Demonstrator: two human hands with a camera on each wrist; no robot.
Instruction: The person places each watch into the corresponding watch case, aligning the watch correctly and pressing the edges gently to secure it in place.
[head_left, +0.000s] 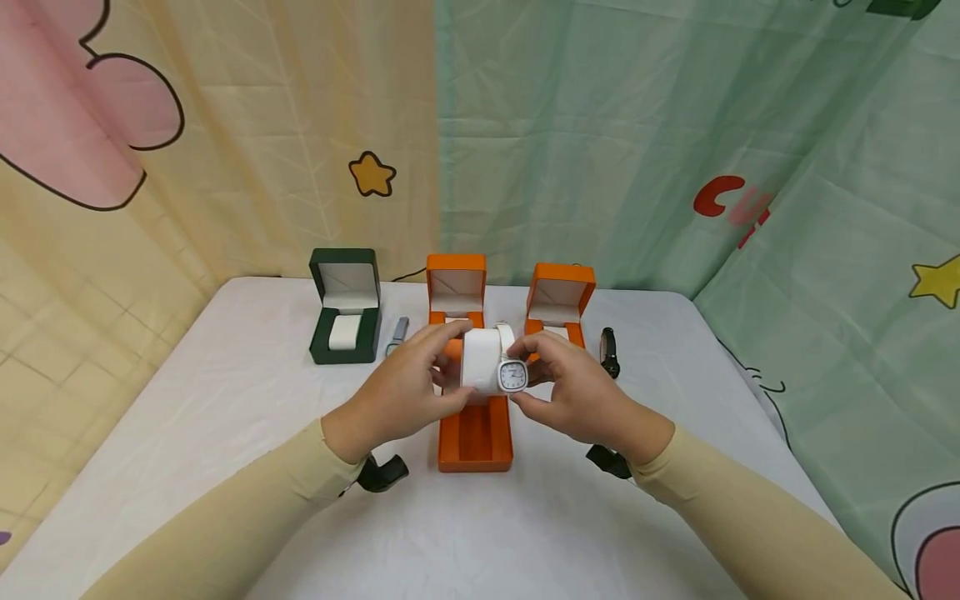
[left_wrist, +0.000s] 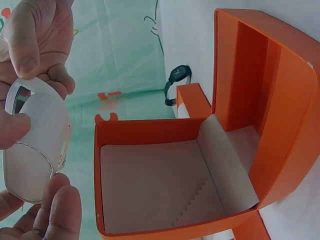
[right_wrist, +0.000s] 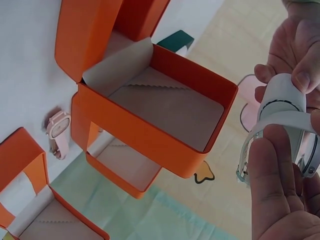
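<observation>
left hand (head_left: 397, 398) curled round white cushion (head_left: 480, 360), right hand (head_left: 581, 396) pinching white watch (head_left: 513, 375) on it, orange box (head_left: 476, 433) open below fingers

A green box (head_left: 344, 307), a black watch (head_left: 609, 352) and a pink watch (right_wrist: 57, 132) lie on the table (head_left: 225, 392).

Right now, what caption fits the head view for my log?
Both hands, left hand and right hand, hold a white watch on its white pillow above an open orange box.

White watch (head_left: 513, 374) (square face), wrapping white cushion (head_left: 480, 360)
</observation>
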